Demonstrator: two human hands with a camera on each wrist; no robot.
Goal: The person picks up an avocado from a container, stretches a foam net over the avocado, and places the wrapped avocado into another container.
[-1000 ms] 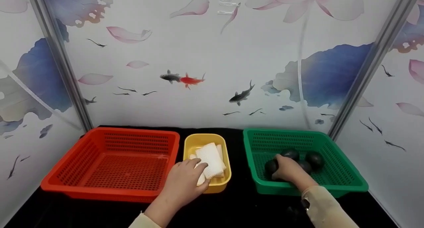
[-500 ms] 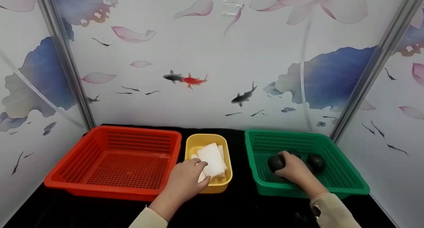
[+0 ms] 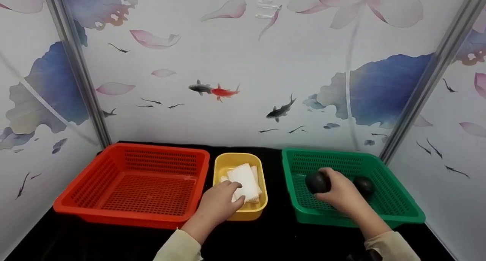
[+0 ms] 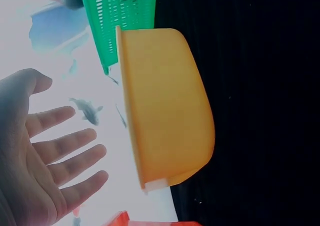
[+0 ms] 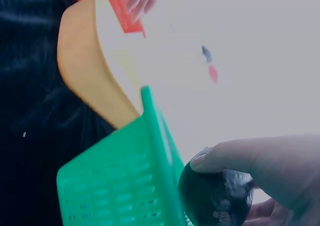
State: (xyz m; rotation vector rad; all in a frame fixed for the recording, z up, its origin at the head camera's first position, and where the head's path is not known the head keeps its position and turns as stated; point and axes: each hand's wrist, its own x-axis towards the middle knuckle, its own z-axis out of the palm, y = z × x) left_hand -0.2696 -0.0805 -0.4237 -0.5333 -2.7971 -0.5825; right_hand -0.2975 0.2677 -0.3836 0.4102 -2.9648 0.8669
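Note:
My right hand (image 3: 343,191) holds a dark avocado (image 3: 316,182) between thumb and fingers, over the green basket (image 3: 355,217). In the right wrist view a small brown scar shows on the avocado (image 5: 212,198), with the thumb on top. Another dark avocado (image 3: 363,186) lies in the basket, partly behind this hand; others may be hidden. My left hand (image 3: 218,202) hovers above the near side of a yellow tub (image 3: 246,216) with folded white foam nets (image 3: 245,179) in it. Its fingers are spread and hold nothing in the left wrist view.
A red basket (image 3: 136,216) stands left of the yellow tub, with only its slotted floor visible inside. Black cloth (image 3: 271,234) covers the table. Printed white panels (image 3: 243,117) enclose the back and both sides.
My right hand has lifted the avocado up from the others in the green basket. The left hand has stayed over the yellow tub. The head view has shifted slightly.

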